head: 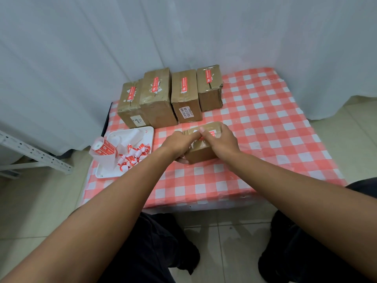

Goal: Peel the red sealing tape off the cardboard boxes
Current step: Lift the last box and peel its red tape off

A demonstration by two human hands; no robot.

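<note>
Four taped boxes lined up top middle on the checked counter. White tray of tape scraps at left. Middle: both hands, left and right, gripping a small box, covering most of its red tape.

The bench is covered by a red-checked cloth; pale curtains are hung behind; the floor is tiled.

A red-and-white checked tablecloth covered the table, white curtains hung behind, and a metal rack stood leftward.
</note>
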